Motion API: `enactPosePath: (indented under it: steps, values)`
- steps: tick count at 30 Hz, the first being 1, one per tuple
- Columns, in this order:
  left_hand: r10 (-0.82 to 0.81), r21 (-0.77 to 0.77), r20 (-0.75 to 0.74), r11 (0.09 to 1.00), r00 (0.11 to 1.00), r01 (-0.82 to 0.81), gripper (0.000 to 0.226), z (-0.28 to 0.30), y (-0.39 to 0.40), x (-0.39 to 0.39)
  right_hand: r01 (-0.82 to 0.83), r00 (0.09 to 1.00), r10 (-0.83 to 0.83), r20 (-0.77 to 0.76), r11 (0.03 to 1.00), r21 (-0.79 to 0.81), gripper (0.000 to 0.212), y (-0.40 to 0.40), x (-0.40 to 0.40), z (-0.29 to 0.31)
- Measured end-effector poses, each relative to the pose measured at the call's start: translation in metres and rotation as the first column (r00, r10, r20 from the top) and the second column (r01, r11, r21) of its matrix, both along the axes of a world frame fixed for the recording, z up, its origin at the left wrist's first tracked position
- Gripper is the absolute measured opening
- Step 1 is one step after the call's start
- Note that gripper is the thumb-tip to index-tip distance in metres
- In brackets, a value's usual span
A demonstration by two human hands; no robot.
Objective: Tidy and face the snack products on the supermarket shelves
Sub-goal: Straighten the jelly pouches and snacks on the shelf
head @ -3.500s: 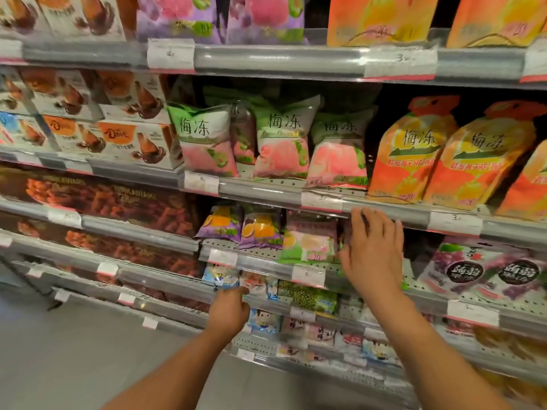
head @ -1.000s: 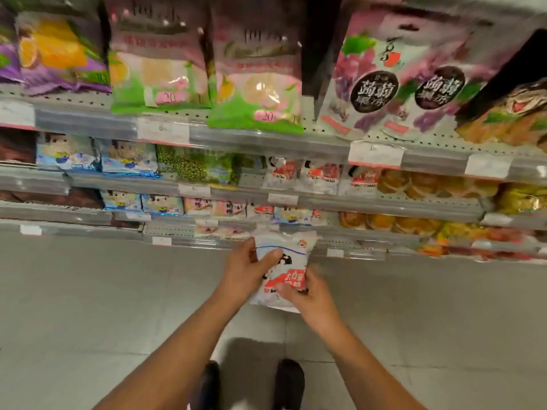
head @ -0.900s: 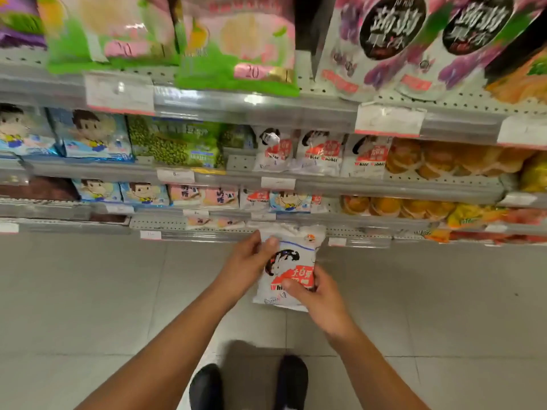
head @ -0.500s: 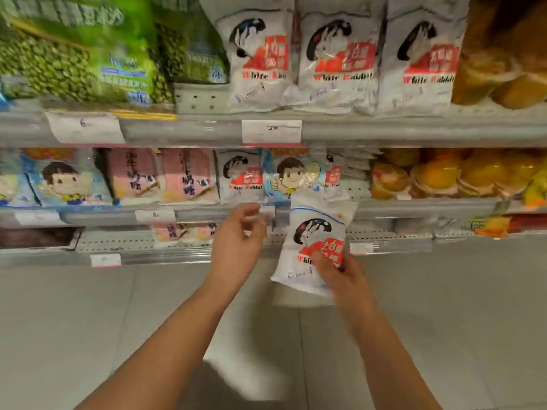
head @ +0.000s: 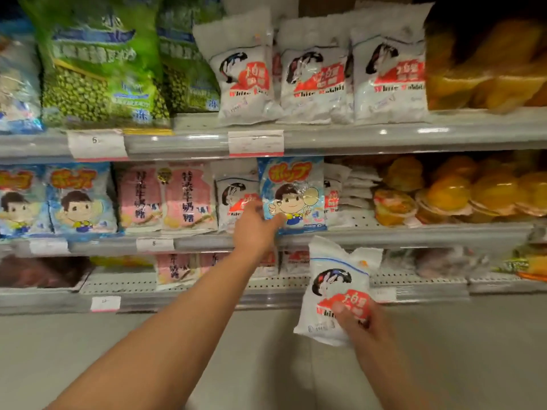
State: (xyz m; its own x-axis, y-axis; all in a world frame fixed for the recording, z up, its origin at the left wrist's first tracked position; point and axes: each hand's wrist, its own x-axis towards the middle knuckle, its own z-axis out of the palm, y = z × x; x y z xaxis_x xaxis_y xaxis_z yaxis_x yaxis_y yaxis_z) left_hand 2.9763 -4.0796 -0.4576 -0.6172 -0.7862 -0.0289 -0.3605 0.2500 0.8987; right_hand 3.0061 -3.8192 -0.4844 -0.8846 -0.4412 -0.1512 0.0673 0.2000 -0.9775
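Now we clear a stray bag out of the White Rabbit facing on the middle shelf.

Our left hand [head: 255, 229] reaches to the front edge of the middle shelf [head: 414, 232] and lies against the lower left corner of a blue cartoon-boy bag [head: 293, 193]; its fingers are curled there, but blur keeps us from telling whether they truly pinch it. That bag stands in front of white White Rabbit bags [head: 235, 199], while its own kind sits toward the shelf's left end [head: 80, 199]. Our right hand [head: 362, 324] grips another White Rabbit bag [head: 331, 291] by its lower edge, held low in front of the bottom shelf. We judge the next move calls for lifting the blue bag clear, carrying it left to its row, then setting the held bag upright, label forward, in the freed gap.
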Motion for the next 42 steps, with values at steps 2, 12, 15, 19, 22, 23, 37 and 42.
enactPosePath:
  steps: [2,12,15,19,22,23,37,42]
  values:
    - [0.041,0.054,0.018,0.998,0.999,-0.042,0.047,0.005,-0.002,-0.006,-0.028,0.997,0.028,-0.066,1.000,0.010,0.008,0.006,-0.006,0.003]
    - [-0.076,-0.079,-0.365,0.996,0.928,0.051,0.020,0.013,-0.002,0.034,0.046,0.990,-0.039,-0.133,0.998,0.043,0.008,0.019,0.001,-0.002]
    - [-0.055,0.145,-0.500,0.978,0.864,0.147,0.012,0.011,0.007,0.053,0.037,0.986,-0.021,-0.166,0.995,0.092,0.008,0.033,0.009,0.001]
    - [0.075,0.327,-0.597,0.932,0.798,0.156,0.018,-0.013,0.024,0.066,0.083,0.980,-0.061,-0.189,0.990,0.111,0.005,0.039,0.014,-0.001]
    - [0.170,0.395,-0.615,0.911,0.770,0.115,0.021,-0.047,0.034,0.087,0.078,0.985,-0.061,-0.164,0.992,0.101,0.002,0.036,0.017,-0.012]
    - [0.184,0.404,-0.610,0.909,0.771,0.103,0.022,-0.060,0.035,0.095,0.077,0.982,-0.056,-0.181,0.991,0.110,0.008,0.032,0.017,-0.017]
    - [0.178,0.272,-0.676,0.962,0.715,0.018,0.011,-0.057,-0.034,0.112,0.117,0.843,0.075,-0.532,0.941,0.318,0.025,-0.071,-0.063,0.025]
    - [0.231,0.291,-0.681,0.956,0.695,-0.033,0.014,-0.056,-0.076,0.110,0.141,0.878,-0.072,-0.472,0.984,0.111,0.041,-0.138,-0.111,0.049]
